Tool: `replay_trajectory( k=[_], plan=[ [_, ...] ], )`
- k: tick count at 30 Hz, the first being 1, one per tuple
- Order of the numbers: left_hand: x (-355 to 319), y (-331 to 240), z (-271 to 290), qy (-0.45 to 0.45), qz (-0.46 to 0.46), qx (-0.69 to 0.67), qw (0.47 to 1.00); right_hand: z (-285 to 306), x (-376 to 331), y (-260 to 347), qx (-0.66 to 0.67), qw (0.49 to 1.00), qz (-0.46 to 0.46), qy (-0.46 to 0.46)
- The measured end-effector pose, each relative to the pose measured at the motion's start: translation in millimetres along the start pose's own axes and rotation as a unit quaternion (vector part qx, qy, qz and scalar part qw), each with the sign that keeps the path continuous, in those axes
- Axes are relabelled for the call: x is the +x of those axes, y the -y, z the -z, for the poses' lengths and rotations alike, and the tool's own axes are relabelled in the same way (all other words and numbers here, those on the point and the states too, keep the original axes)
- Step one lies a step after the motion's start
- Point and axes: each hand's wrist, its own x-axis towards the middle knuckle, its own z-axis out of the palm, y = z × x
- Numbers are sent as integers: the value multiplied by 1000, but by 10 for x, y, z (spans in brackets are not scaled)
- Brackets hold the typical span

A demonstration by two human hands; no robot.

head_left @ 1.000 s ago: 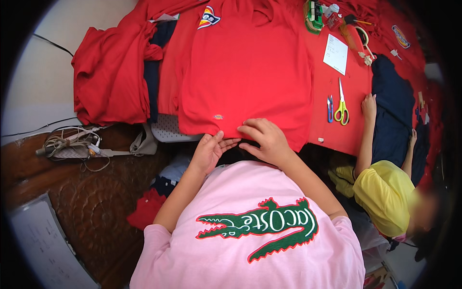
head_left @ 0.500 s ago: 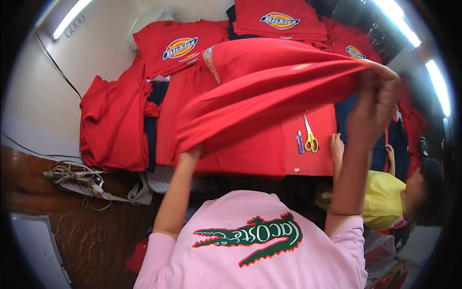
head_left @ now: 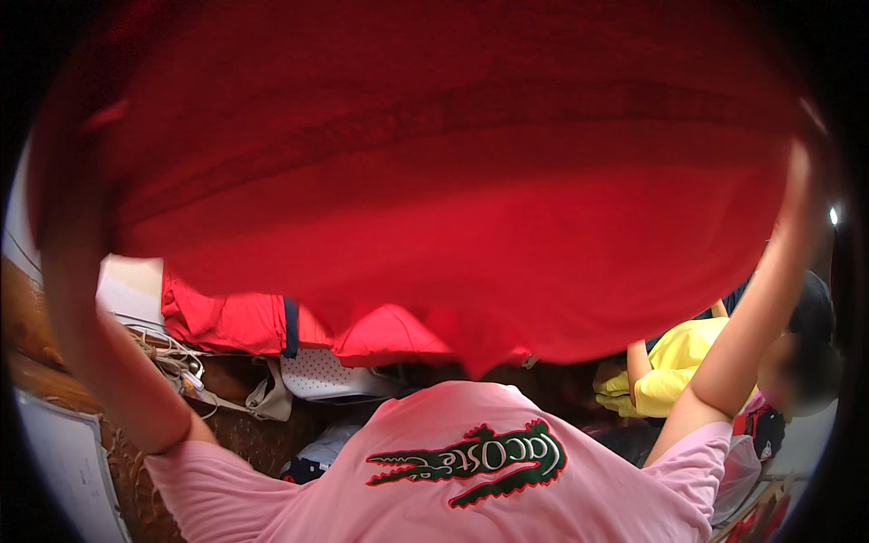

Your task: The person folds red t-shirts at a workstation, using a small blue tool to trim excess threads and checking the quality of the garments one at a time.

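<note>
A red T-shirt (head_left: 471, 217) is spread wide and raised close to the camera, covering the upper part of the view. My left hand (head_left: 80, 172) is up at the shirt's left side, dark and blurred. On the opposite side, my right hand (head_left: 800, 163) is raised at the shirt's right edge. The cloth is stretched between both hands, which grip it, though the fingers themselves are mostly hidden or smeared. The shirt's lower edge sags in the middle and hides most of the worktable.
Red garments (head_left: 222, 312) lie along the table behind the raised shirt. A white perforated seat (head_left: 330, 376) shows below the table edge, with coiled cables (head_left: 176, 362) to its left. A person in yellow (head_left: 683, 357) sits close by my right arm.
Both hands have risen and moved apart, lifting the red T-shirt from above the table and opening it out in front of the camera. The scissors and snips are hidden now.
</note>
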Motion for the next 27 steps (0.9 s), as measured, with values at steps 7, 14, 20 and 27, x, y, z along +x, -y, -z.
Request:
replay_trajectory(
  k=[7,14,20,27],
  plan=[
    [1082,243,172,113,224,-45,967,-1201,34,508,141,928,-247,239],
    [427,-146,378,-261,206,-68,941,-383,17,575,199,952,-232,14],
    [-870,-948,-1649,-202,203,-74,955,-42,-1680,1649,317,826,-400,240],
    [-1311,-1969,-3900,-29,256,-326,910,98,-3781,2851,204,732,-390,520]
  ],
)
